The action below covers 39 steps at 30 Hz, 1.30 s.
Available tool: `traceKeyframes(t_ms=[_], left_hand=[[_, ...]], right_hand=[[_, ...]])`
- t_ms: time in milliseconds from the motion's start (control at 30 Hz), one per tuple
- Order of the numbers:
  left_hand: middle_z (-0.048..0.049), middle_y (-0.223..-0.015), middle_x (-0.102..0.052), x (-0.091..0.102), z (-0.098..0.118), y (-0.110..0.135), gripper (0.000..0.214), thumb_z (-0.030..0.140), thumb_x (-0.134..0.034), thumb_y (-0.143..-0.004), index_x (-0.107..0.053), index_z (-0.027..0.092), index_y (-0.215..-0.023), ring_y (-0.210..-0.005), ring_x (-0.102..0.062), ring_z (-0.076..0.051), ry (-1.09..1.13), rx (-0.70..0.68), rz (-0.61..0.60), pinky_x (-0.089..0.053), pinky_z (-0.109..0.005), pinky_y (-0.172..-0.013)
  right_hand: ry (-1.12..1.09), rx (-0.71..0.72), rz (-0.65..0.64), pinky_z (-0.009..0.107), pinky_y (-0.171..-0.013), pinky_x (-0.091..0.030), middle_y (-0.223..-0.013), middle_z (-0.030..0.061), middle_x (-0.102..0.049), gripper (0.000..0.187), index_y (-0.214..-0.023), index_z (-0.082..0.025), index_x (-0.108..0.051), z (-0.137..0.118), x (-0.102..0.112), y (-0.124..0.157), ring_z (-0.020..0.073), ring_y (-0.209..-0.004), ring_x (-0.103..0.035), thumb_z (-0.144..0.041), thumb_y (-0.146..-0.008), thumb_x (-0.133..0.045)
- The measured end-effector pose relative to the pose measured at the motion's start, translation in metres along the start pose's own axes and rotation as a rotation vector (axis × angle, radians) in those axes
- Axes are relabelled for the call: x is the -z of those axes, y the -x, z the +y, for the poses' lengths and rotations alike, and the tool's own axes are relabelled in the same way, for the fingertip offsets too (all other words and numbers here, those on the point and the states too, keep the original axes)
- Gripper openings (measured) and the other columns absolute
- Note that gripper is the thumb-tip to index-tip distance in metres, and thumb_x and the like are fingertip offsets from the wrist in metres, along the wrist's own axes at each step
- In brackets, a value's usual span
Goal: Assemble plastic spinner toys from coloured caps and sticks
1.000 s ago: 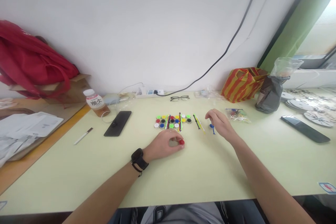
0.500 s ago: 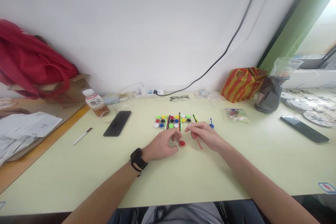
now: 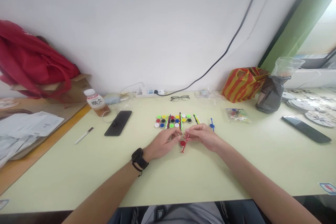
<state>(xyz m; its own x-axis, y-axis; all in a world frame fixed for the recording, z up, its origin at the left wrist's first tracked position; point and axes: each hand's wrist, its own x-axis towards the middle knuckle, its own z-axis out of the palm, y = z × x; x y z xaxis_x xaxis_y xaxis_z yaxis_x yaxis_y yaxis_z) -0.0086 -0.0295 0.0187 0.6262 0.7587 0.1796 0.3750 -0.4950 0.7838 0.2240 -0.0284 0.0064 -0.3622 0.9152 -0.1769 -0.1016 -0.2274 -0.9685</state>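
Observation:
My right hand (image 3: 204, 136) pinches a red plastic arrow pointer (image 3: 184, 146) between thumb and fingers, its lower end slanting down to the left. Just under and beside the pointer, a small red round disc on a clear base (image 3: 182, 143) rests on the table. My left hand (image 3: 167, 141) is at the left of that disc, its fingers curled and its thumb a little apart from them; nothing shows in it. Beyond both hands stand rows of coloured round discs (image 3: 162, 120), with bundles of coloured arrow pointers (image 3: 180, 120) between them. A blue arrow pointer (image 3: 212, 125) lies to the right.
A bag of small coloured parts (image 3: 237, 115) lies at the right, near a dark phone (image 3: 306, 128). Glasses (image 3: 180, 98) and a power strip (image 3: 149, 93) sit by the wall. Another phone (image 3: 118, 123), a pen (image 3: 84, 135) and a bottle (image 3: 96, 103) are on the left.
My right hand has moved left and turned the red pointer, which now crosses by the red disc. My left thumb has drawn up towards the fingers, away from the disc.

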Motion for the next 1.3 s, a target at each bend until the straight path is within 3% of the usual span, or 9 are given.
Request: traceKeyframes(t_ms=[100,233,467,667,767,967,1300], left_hand=[[-0.0042,-0.100,-0.074,-0.001,0.004,0.001,0.025,0.043,-0.064,-0.096,-0.066,0.023,-0.110,-0.090,-0.066,-0.021,-0.055,-0.020,0.008,-0.050,-0.034,-0.082],[-0.0034,-0.098,-0.074,-0.004,0.005,0.002,0.045,0.046,-0.079,-0.084,-0.062,0.025,-0.120,-0.087,-0.065,-0.021,-0.064,-0.043,0.006,-0.051,-0.034,-0.080],[-0.0018,-0.096,-0.070,-0.005,-0.002,0.002,0.025,0.035,-0.074,-0.088,-0.062,0.024,-0.107,-0.086,-0.065,-0.018,-0.056,-0.050,0.037,-0.050,-0.031,-0.078],[-0.0024,-0.099,-0.070,-0.008,-0.004,0.000,0.028,0.042,-0.078,-0.085,-0.065,0.024,-0.103,-0.090,-0.063,-0.021,-0.131,-0.074,0.027,-0.050,-0.033,-0.081],[-0.0015,-0.096,-0.070,-0.011,-0.006,-0.001,0.020,0.040,-0.073,-0.089,-0.066,0.025,-0.100,-0.088,-0.063,-0.020,-0.157,-0.075,0.021,-0.050,-0.032,-0.080],[-0.0006,-0.098,-0.074,-0.009,-0.011,-0.002,0.014,0.034,-0.075,-0.089,-0.070,0.026,-0.099,-0.089,-0.065,-0.020,-0.223,-0.085,0.038,-0.049,-0.031,-0.078],[-0.0008,-0.098,-0.079,-0.012,-0.014,-0.003,0.012,0.035,-0.071,-0.093,-0.073,0.025,-0.087,-0.091,-0.069,-0.022,-0.343,-0.198,0.042,-0.049,-0.039,-0.089]], right_hand=[[0.031,0.031,-0.009,0.030,-0.074,-0.050,-0.078,0.0045,-0.072,0.036,-0.075,-0.017,-0.080,0.003,-0.002,-0.001,0.0147,-0.074,-0.062,-0.052,-0.073,-0.087],[0.076,0.007,-0.046,0.029,-0.063,-0.046,-0.073,0.0022,-0.070,0.036,-0.087,-0.018,-0.081,0.005,-0.002,-0.002,0.0124,-0.062,-0.056,-0.050,-0.072,-0.088],[0.141,0.002,-0.113,0.028,-0.061,-0.049,-0.066,-0.0015,-0.064,0.025,-0.093,-0.019,-0.075,0.003,-0.002,0.002,0.0143,-0.063,-0.059,-0.034,-0.075,-0.083],[0.193,-0.018,-0.148,0.028,-0.062,-0.049,-0.064,-0.0026,-0.061,0.021,-0.092,-0.020,-0.072,-0.004,0.001,0.005,0.0149,-0.064,-0.059,-0.032,-0.076,-0.080],[0.233,-0.018,-0.130,0.028,-0.060,-0.048,-0.059,-0.0043,-0.058,0.018,-0.091,-0.021,-0.071,-0.006,0.001,0.006,0.0147,-0.062,-0.058,-0.030,-0.077,-0.078],[0.395,-0.053,-0.016,0.023,-0.048,-0.032,-0.058,-0.0056,-0.058,0.012,-0.086,-0.021,-0.068,-0.001,-0.001,0.002,0.0096,-0.049,-0.045,-0.026,-0.076,-0.073],[0.554,0.047,-0.004,0.024,-0.051,-0.036,-0.063,-0.0015,-0.062,0.008,-0.084,-0.019,-0.067,0.006,0.000,-0.001,0.0120,-0.056,-0.050,-0.027,-0.081,-0.067]])
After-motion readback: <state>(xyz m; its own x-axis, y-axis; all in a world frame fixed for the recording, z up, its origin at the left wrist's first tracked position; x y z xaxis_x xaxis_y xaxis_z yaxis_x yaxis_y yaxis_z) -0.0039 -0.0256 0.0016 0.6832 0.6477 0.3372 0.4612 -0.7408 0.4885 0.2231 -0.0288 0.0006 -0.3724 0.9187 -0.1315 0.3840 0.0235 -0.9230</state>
